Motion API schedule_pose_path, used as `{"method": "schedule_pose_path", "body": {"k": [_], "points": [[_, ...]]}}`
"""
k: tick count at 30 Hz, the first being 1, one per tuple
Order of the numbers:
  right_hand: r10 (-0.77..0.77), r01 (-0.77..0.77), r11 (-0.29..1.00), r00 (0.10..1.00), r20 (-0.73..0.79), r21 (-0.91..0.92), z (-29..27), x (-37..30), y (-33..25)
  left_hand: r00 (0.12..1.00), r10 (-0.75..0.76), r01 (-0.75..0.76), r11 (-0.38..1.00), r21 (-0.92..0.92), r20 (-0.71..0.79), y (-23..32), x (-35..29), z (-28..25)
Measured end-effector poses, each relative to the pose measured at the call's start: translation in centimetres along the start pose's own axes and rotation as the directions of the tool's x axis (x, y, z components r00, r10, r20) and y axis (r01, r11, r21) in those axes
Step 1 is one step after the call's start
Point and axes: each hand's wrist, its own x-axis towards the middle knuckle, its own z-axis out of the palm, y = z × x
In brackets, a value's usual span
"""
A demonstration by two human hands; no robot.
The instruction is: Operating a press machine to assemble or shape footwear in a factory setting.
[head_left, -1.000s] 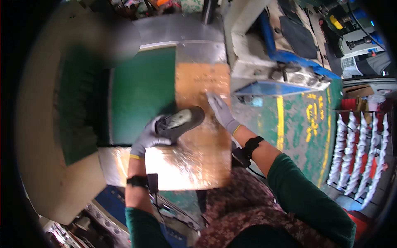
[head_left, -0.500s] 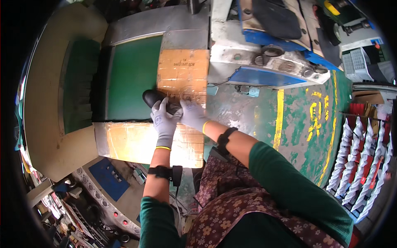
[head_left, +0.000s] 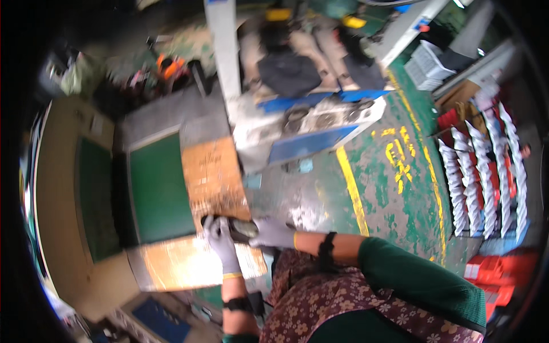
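A black shoe (head_left: 242, 227) with a greyish patch at its right end is held level between my two gloved hands, above the near right corner of the cardboard. My left hand (head_left: 223, 243), in a grey glove, has its fingers curled over the shoe's left end. At the other end my right hand (head_left: 275, 233), gloved alike, grips with its fingers partly hidden behind the shoe. Beneath and beyond the hands, a brown cardboard sheet (head_left: 210, 168) lies along the right side of a green conveyor belt (head_left: 159, 191). The picture is somewhat blurred by motion.
A beige machine housing (head_left: 63, 200) stands left of the belt. Shiny taped cardboard (head_left: 171, 266) covers the near ledge. Ahead on the right is a white machine with a blue panel (head_left: 311, 143). Further right, a rack (head_left: 477, 183) carries silvery twisted wraps, with red crates (head_left: 497, 277) nearby.
My view has swung to the right and up. Both hands have drawn the shoe nearer to me, away from the belt's edge, and it now lies more sideways between them.
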Motion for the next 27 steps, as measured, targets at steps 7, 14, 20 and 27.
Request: {"method": "schedule_pose_path", "body": {"k": [7, 14, 20, 27], "points": [[0.065, -0.082, 0.995, 0.963, -0.26, -0.056, -12.1, -9.6, -0.8, 0.963, -0.135, 0.259, 0.707, -0.658, 0.234, 17.8, 0.1, 5.7], [-0.17, -0.008, 0.973, 0.647, -0.743, -0.23, -25.7, -6.2, -1.3, 0.992, 0.125, -0.075, 0.648, -0.758, 0.009, 31.5, 12.8, 16.3], [-0.085, -0.078, 0.982, 0.632, -0.771, -0.172, -36.1, 2.2, -0.5, 0.973, 0.139, 0.104, 0.459, -0.882, 0.187, 34.3, 24.8, 25.8], [0.008, -0.123, 0.989, 0.592, -0.806, -0.08, -42.1, 9.6, 1.5, 0.947, 0.126, 0.237, 0.355, -0.905, 0.297, 34.7, 33.1, 34.6]]}}
